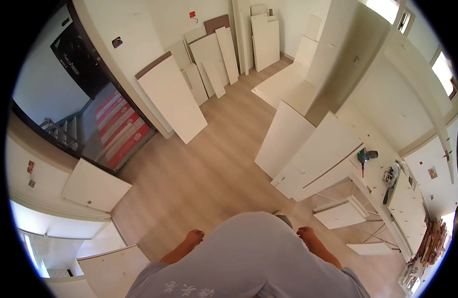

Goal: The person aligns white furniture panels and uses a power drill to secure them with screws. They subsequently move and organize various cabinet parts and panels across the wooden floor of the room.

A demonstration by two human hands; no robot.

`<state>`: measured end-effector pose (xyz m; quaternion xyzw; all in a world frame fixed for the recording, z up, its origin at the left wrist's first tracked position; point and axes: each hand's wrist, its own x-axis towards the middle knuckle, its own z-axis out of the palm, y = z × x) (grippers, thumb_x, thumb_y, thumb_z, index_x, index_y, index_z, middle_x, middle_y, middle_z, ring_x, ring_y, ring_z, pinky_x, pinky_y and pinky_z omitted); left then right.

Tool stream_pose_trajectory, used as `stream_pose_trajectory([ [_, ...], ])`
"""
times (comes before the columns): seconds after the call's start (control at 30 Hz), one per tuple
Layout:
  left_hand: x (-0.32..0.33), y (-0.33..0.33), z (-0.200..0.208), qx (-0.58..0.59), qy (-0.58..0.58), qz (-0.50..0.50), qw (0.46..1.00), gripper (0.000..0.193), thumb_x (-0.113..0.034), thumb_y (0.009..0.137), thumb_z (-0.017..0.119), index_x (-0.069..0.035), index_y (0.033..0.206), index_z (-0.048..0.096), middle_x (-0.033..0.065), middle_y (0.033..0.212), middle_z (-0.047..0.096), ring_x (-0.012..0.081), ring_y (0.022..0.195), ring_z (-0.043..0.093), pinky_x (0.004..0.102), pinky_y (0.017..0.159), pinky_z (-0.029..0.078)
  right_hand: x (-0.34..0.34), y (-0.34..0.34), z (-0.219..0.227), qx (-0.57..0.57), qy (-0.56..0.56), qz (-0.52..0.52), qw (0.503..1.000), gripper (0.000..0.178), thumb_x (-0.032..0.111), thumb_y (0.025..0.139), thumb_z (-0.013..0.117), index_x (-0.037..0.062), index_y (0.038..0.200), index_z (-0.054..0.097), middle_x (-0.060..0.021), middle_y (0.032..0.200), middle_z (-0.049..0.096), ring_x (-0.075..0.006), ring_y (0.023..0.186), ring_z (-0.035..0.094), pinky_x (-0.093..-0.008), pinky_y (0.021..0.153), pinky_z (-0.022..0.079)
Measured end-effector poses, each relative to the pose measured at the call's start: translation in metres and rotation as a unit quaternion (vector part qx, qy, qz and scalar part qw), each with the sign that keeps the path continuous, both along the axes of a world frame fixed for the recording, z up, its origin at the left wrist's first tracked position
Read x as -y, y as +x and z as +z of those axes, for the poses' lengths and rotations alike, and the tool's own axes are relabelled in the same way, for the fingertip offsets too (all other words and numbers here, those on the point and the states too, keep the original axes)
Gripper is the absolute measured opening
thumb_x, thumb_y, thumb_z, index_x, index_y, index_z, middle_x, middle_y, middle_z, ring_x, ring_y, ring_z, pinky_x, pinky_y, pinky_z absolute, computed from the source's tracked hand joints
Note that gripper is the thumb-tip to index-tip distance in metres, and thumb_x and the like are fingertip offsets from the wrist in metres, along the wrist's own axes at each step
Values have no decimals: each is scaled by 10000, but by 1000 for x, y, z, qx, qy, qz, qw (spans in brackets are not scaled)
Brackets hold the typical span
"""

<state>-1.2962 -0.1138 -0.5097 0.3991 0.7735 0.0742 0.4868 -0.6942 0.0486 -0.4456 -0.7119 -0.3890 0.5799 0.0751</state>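
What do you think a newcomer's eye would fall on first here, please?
Probably the red-striped floor covering on the left, the boldest colour in view, then the large white panel leaning left of centre. The dark power drill stands out at the right. Low down, the left hand and right hand show either side of the grey shirt, with nothing visible in them.

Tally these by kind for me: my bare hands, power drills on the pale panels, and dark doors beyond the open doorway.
Bare hands, left hand and right hand: 2
Power drill: 1
Dark door: 1
Total: 4
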Motion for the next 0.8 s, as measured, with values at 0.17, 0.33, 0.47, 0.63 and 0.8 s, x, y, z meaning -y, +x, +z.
stream_pose_trajectory([
  [0.17,-55,-4,41,97,8,197,976,379,-285,939,667,20,1162,697,149,1021,733,249,891,719,404,765,568,11,18,-14,61,60,258,962,295,122,940,610,32,1216,664,-106,1023,734,-241,837,734,-375,641,567],
  [0.33,-101,-8,45,67,-21,192,979,389,-309,936,666,-2,1172,702,141,1032,738,233,903,720,394,778,569,-13,0,23,109,-23,275,955,238,151,1006,538,47,1175,670,-83,1062,734,-258,894,731,-386,658,566],
  [0.47,-134,-4,60,0,-31,60,998,432,-384,932,645,-33,1175,712,137,1078,744,265,948,723,392,829,566,-47,-3,10,81,-97,161,979,245,181,1014,528,39,1156,669,-90,1080,733,-275,907,731,-405,672,563],
  [0.63,-119,-42,-2,-48,-25,-14,998,462,-442,933,594,-66,1168,724,149,1125,738,325,996,711,398,868,560,-148,-22,-58,18,-32,283,958,262,250,919,580,82,1071,711,-122,1080,732,-299,979,704,-435,774,555],
  [0.8,-217,-57,69,-52,-89,0,995,380,-372,950,601,-60,1129,724,125,1089,726,232,930,703,386,758,553,-287,-99,-50,-44,-81,56,994,210,182,955,619,18,1068,687,-113,966,726,-248,821,726,-377,606,538],
])
